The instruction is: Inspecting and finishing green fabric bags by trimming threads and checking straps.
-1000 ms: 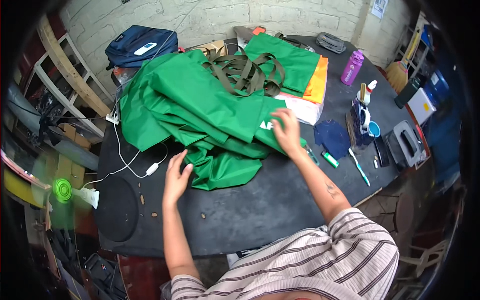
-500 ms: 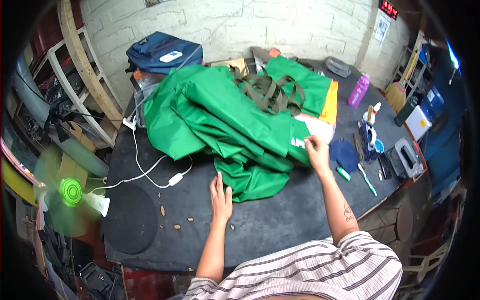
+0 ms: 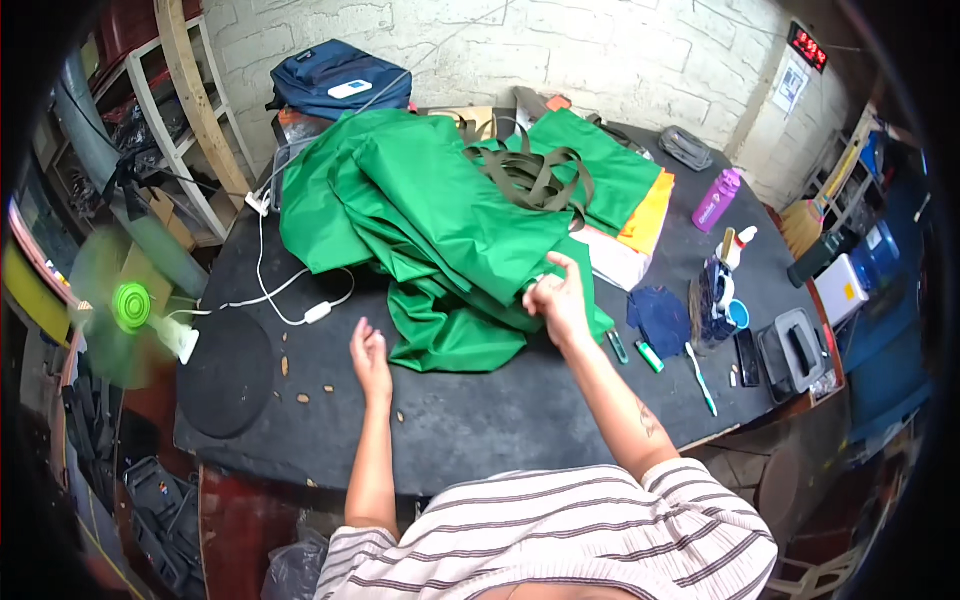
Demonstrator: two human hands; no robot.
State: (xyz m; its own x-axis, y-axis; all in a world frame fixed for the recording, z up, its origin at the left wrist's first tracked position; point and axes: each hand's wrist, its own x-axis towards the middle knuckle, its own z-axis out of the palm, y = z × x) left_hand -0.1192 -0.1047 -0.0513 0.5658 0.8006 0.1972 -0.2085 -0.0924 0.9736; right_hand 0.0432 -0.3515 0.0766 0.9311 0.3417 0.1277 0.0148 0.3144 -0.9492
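A large heap of green fabric bags [image 3: 430, 220] with dark olive straps [image 3: 535, 180] is spread over the dark table. My right hand [image 3: 558, 300] is at the right edge of the upper green layer, fingers curled at the cloth beside a partly hidden white print, one finger raised. The grip itself is partly hidden. Off the lower left side of the heap, my left hand [image 3: 372, 362] hovers over the table. Its fingers are loosely bent and apart, with nothing in them.
On the right lie a toothbrush [image 3: 702, 380], a green-and-white tube [image 3: 649, 357], navy cloth [image 3: 660, 320], a purple bottle [image 3: 717, 200] and a grey bin [image 3: 795, 355]. A white cord [image 3: 268, 295] and a spinning green fan [image 3: 131, 306] are left. A blue backpack [image 3: 340, 80] sits behind.
My left hand has come off the fabric and moved left. My right hand has shifted left with the upper layer's edge, uncovering a small green tool beside the heap. The view has shifted too.
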